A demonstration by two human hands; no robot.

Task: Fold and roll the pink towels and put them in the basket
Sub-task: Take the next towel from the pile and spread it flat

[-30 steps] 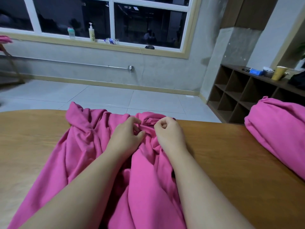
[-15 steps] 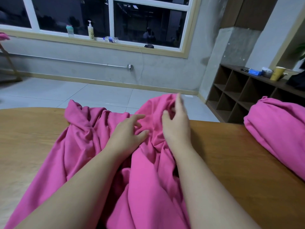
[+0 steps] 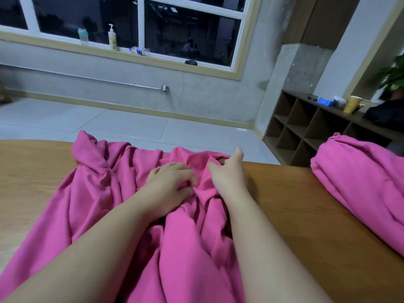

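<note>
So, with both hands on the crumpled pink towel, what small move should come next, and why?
Probably draw the hands apart along the far edge to spread it flat. The pink towel lies bunched in deep folds on the table; the left hand and right hand grip it close together near its far edge, so folding cannot start yet.

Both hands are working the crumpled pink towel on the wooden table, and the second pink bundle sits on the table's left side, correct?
Not quite. The head view shows the second pink bundle on the table's right side. The rest holds: left hand and right hand both work the crumpled pink towel.
</note>
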